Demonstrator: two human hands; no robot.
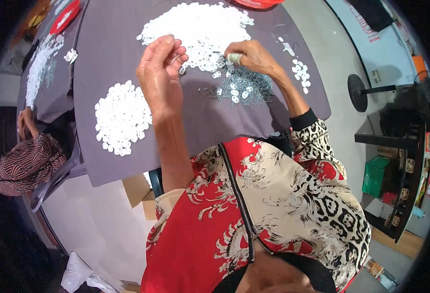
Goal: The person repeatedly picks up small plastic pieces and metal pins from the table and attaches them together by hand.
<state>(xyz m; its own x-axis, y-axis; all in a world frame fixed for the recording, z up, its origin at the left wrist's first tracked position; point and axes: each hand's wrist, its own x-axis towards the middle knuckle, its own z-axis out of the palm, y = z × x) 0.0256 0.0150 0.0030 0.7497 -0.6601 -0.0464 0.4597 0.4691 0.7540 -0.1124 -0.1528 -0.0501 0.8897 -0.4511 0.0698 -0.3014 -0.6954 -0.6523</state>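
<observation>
My left hand (160, 73) is raised above the grey cloth-covered table (185, 127), its fingers pinching a thin bent wire piece. My right hand (250, 56) rests on the table with a taped fingertip pressing among small white flat pieces. A big heap of white pieces (200, 27) lies just beyond both hands. A patch of thin metal pins mixed with white pieces (242, 88) lies under my right wrist. A round pile of white pieces (122, 117) sits left of my left forearm.
A small group of white pieces (300, 73) lies at the table's right. A second grey table (46, 97) on the left carries more white pieces and a red dish (63, 17). A person in a striped sleeve (24, 163) sits there. Dark shelving (400, 161) stands on the right.
</observation>
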